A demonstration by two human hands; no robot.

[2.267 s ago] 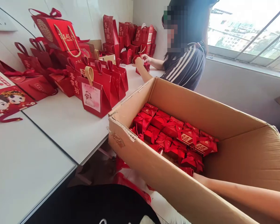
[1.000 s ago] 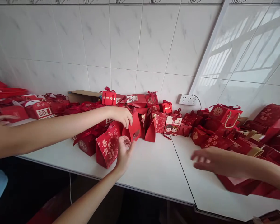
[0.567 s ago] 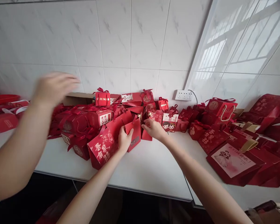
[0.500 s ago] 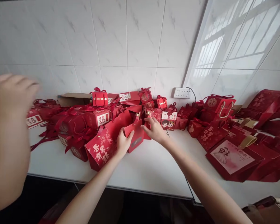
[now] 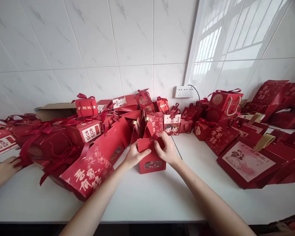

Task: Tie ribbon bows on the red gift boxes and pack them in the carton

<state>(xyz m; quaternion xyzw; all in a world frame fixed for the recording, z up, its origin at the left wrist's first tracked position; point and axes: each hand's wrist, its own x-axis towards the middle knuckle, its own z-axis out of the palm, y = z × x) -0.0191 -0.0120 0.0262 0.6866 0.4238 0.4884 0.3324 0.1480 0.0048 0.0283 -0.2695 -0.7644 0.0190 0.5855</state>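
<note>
A small red gift box [image 5: 151, 162] with an oval window stands upright on the white table [image 5: 137, 200]. My left hand [image 5: 135, 155] grips its upper left side, thumb across the front. At the box's top right, my right hand [image 5: 166, 147] has its fingers closed on the dark red ribbon handle [image 5: 155, 136]. To the left leans a larger red bag [image 5: 88, 170] with gold characters. Behind the small box is a patterned red box [image 5: 155, 123], beside one with a cartoon couple [image 5: 172, 126].
Red boxes [image 5: 81, 131] with ribbons crowd the left, and another person's hand [image 5: 5, 168] touches them. Several red bags [image 5: 250, 160] fill the right. A power strip [image 5: 184, 91] is on the tiled wall. An open cardboard box [image 5: 55, 111] sits at the back left.
The small box has come nearer and now faces me. My right hand has closed on its ribbon. The other person's raised hand has lowered to the boxes at left. The view has shifted.
</note>
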